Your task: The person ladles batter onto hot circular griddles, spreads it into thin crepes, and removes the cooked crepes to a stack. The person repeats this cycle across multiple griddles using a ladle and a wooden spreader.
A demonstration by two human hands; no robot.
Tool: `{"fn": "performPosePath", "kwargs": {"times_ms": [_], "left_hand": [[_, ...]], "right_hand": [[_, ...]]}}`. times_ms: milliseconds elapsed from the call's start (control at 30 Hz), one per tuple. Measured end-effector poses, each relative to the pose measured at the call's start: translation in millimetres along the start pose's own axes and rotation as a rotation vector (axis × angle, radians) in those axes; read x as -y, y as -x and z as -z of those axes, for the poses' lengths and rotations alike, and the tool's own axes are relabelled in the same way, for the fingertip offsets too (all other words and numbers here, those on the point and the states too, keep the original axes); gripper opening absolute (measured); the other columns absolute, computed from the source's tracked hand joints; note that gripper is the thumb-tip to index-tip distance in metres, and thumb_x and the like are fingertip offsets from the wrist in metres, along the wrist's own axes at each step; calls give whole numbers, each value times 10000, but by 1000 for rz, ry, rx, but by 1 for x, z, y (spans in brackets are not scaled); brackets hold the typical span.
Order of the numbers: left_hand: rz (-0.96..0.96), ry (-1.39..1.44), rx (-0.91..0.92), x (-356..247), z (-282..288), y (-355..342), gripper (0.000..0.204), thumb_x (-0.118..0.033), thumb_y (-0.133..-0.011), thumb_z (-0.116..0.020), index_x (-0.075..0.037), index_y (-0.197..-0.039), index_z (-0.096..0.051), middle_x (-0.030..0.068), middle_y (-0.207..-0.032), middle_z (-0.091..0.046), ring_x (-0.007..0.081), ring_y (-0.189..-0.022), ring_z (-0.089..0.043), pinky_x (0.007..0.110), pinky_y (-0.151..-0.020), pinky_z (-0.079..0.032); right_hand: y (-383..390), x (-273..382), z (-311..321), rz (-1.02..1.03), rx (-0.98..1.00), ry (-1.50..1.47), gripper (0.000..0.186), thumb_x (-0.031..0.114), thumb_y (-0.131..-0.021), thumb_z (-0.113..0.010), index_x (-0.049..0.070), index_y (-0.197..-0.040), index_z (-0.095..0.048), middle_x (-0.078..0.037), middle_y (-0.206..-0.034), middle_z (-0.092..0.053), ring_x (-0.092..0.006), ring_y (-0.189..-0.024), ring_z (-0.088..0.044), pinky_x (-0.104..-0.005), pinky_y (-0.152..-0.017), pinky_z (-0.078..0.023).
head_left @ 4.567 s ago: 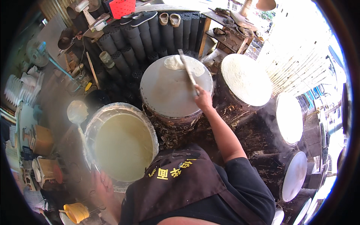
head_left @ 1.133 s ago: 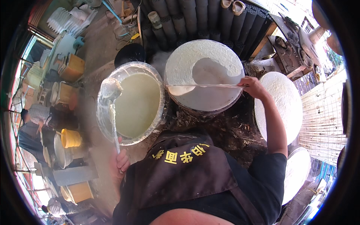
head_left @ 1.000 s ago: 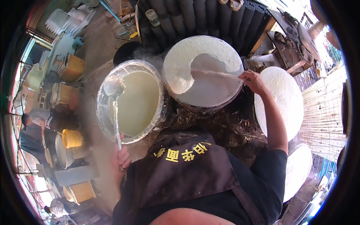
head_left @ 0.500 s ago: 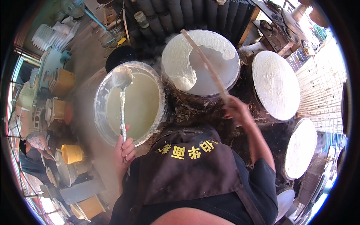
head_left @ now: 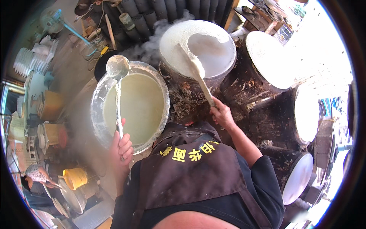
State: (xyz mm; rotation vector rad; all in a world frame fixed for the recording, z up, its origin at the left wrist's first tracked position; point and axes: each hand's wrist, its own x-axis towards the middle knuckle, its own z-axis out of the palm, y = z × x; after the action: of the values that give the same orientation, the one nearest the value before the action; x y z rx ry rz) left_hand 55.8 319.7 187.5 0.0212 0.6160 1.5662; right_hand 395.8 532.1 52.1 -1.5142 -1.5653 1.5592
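Note:
My left hand (head_left: 124,148) is closed round the handle of a long ladle (head_left: 117,67). Its batter-smeared bowl sits up by the far left rim of a large tub (head_left: 100,126) of pale, thin batter (head_left: 135,105). My right hand (head_left: 222,115) grips a long flat wooden stick (head_left: 206,91). The stick's far part lies across the near left side of a round hot griddle (head_left: 231,65) on a drum. White batter (head_left: 171,36) coats that griddle's left and far parts, with a grey patch (head_left: 206,47) bare. A thick clump of batter shows beside the stick.
More round white-topped drums (head_left: 267,57) curve round to my right, one pale-topped drum (head_left: 298,179) nearest me. Steam (head_left: 152,42) rises between tub and griddle. Dark cylinders (head_left: 167,9) stand behind. At left are a fan (head_left: 51,21), a yellow bucket (head_left: 75,178) and another person (head_left: 38,173).
My view has shifted. The wooden stick has moved from crossing the griddle's far rim to its near left side, at the batter clump. My left hand still holds the ladle upright over the tub.

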Motion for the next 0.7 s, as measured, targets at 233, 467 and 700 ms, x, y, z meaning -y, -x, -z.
{"fn": "performPosePath", "kwargs": {"times_ms": [233, 467, 700], "left_hand": [[97, 106, 57, -9, 21, -13, 482, -264, -1063, -292, -121, -1506, -168, 6, -702, -350, 64, -468, -352, 222, -377, -353], [85, 123, 40, 5, 7, -7, 470, -248, -1062, -296, -115, -1499, -190, 10, -701, -342, 76, -474, -370, 221, -375, -347], [2, 40, -107, 30, -16, -1, 468, -272, -1057, -324, -102, -1485, -241, -2, -683, -351, 57, -463, -360, 211, -371, -345]], "right_hand": [[4, 14, 32, 65, -201, 25, 515, 76, -876, -512, 136, -1387, -483, -60, -711, -607, -108, -498, -552, -279, -430, -482], [10, -19, 6, 396, -59, 378, 487, 83, -872, -578, 123, -1351, -501, -252, -1097, -636, -301, -972, -669, -370, -841, -514], [-8, -11, 100, 169, -72, 210, 487, 105, -895, -531, 171, -1377, -502, -35, -704, -613, -100, -486, -545, -264, -426, -485]]}}
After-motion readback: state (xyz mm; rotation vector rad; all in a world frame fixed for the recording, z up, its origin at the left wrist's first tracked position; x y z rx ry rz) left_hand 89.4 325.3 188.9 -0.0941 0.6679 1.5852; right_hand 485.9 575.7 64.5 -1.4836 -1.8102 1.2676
